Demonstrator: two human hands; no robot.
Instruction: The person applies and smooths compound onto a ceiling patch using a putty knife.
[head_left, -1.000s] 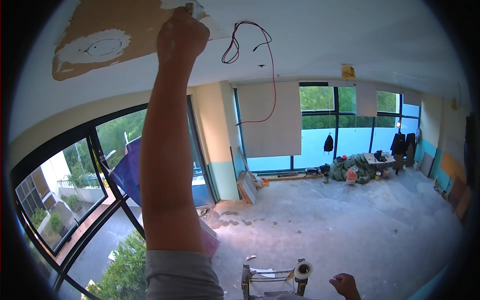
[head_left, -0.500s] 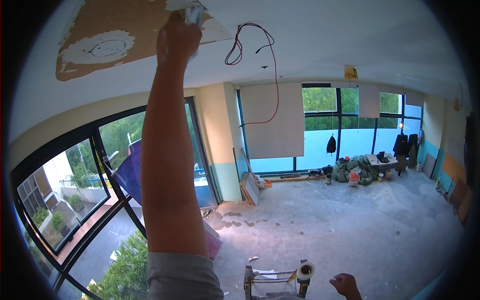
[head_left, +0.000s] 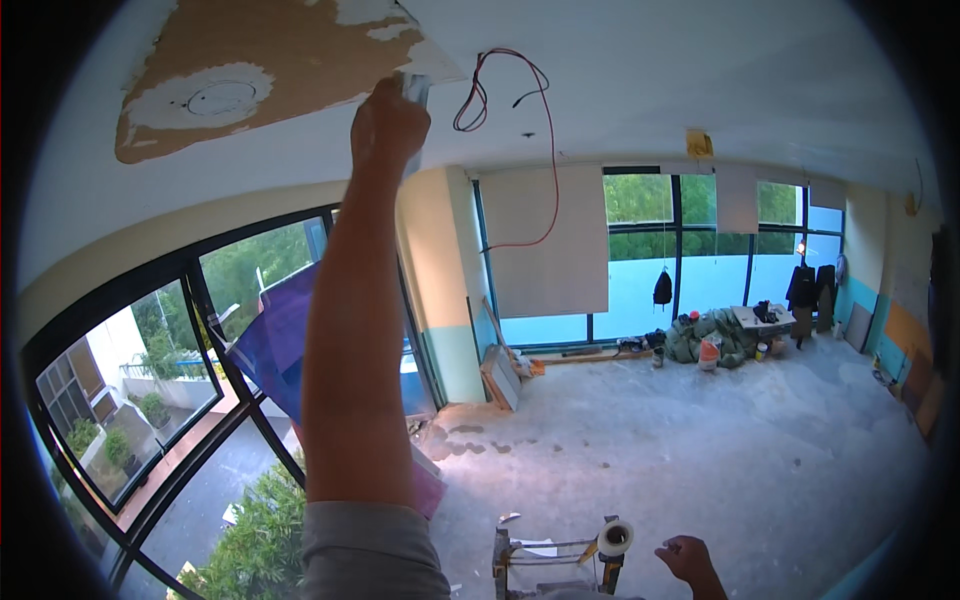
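My left hand (head_left: 390, 125), raised overhead, is closed around a putty knife (head_left: 416, 92). The wide blade meets the ceiling at the right edge of a bare brown patch (head_left: 290, 60); my fingers hide the handle. White filler (head_left: 385, 32) shows along the patch's far edge, and another white area rings a drawn circle (head_left: 222, 98). Low at the right, my right hand (head_left: 690, 562) hangs in the air with loosely bent fingers and nothing visible in it. To its left, a white roll (head_left: 615, 538) sits at the top of a stepladder (head_left: 555, 560).
A red and black cable (head_left: 553, 150) dangles from the ceiling right of my left hand. Black-framed windows (head_left: 190, 300) stand at the left, one pane swung out. Boards (head_left: 502, 378) lean by the column. Green sacks (head_left: 700, 338) and a small table (head_left: 760, 318) stand at the far wall.
My left hand has drawn the putty knife down in the picture and slightly right, from the patch's far edge to its right edge. My right hand has barely moved.
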